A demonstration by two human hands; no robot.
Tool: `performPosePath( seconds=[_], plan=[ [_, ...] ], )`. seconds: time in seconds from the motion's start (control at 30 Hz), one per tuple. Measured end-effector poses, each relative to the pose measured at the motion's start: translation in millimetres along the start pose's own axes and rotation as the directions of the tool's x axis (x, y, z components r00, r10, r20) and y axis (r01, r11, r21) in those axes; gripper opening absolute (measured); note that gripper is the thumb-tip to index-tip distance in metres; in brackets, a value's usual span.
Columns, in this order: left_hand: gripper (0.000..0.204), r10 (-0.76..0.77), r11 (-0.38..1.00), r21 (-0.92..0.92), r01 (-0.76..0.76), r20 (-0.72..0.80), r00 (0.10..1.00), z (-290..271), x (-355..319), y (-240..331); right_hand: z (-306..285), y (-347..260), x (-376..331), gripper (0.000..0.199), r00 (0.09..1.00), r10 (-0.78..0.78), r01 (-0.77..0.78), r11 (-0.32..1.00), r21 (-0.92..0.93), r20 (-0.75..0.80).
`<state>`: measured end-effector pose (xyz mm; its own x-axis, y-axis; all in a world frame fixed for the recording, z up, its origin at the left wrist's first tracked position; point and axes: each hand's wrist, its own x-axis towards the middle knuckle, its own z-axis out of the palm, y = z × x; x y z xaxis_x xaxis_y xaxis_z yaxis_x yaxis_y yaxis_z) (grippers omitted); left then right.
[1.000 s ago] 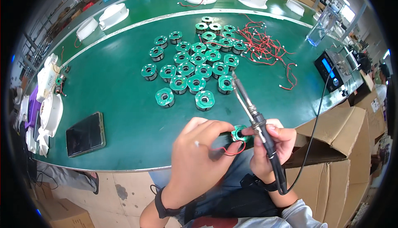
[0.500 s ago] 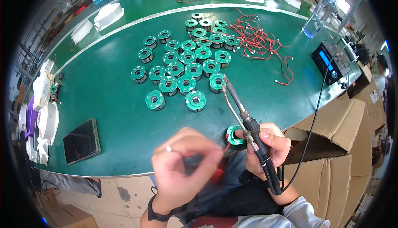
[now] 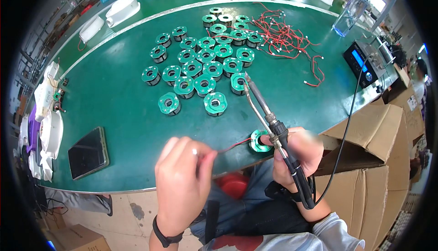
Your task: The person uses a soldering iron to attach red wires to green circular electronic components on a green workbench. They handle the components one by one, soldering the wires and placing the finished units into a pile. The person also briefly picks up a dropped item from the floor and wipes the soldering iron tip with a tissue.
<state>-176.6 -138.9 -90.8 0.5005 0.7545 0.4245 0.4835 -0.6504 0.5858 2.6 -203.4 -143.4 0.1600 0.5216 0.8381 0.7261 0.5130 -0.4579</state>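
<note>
My left hand (image 3: 185, 169) is closed in a pinch on a thin red-and-black wire (image 3: 236, 145). That wire runs to a round motor coil with a green circuit board (image 3: 258, 141) at the table's near edge. My right hand (image 3: 299, 153) grips a soldering iron (image 3: 284, 146) with a thin metal solder-feed tube (image 3: 256, 109) alongside it. One finger of that hand rests in the coil's centre hole. The iron's tip points up and away, in front of another green-topped coil (image 3: 238, 83). Part of the right fingers is blurred or hidden behind the iron.
Several green-topped coils (image 3: 205, 84) cover the table's middle. Red wires (image 3: 285, 34) lie tangled at the back right, near a soldering station (image 3: 362, 64) and a clear bottle (image 3: 347, 20). A phone (image 3: 89, 153) lies left; white housings (image 3: 52, 128) line the left edge. An open cardboard box (image 3: 356, 173) stands right.
My left hand has moved left, drawing the wire out straighter from the coil. The right hand, iron and held coil stay nearly in place, though the view has shifted slightly.
</note>
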Motion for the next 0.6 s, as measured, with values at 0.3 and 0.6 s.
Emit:
performPosePath(
  seconds=[0.3,0.6],
  plan=[
    [0.014,0.059,0.984,-0.171,-0.056,0.014,0.998,-10,-3,-6,-4,-3,-3,0.028,0.991,0.134,-0.135,0.975,0.176,0.018],
    [0.019,0.187,0.933,-0.311,-0.182,-0.014,0.982,-7,-12,-6,-55,-51,24,0.029,0.764,0.645,-0.555,0.665,0.500,-0.010]
  ],
)
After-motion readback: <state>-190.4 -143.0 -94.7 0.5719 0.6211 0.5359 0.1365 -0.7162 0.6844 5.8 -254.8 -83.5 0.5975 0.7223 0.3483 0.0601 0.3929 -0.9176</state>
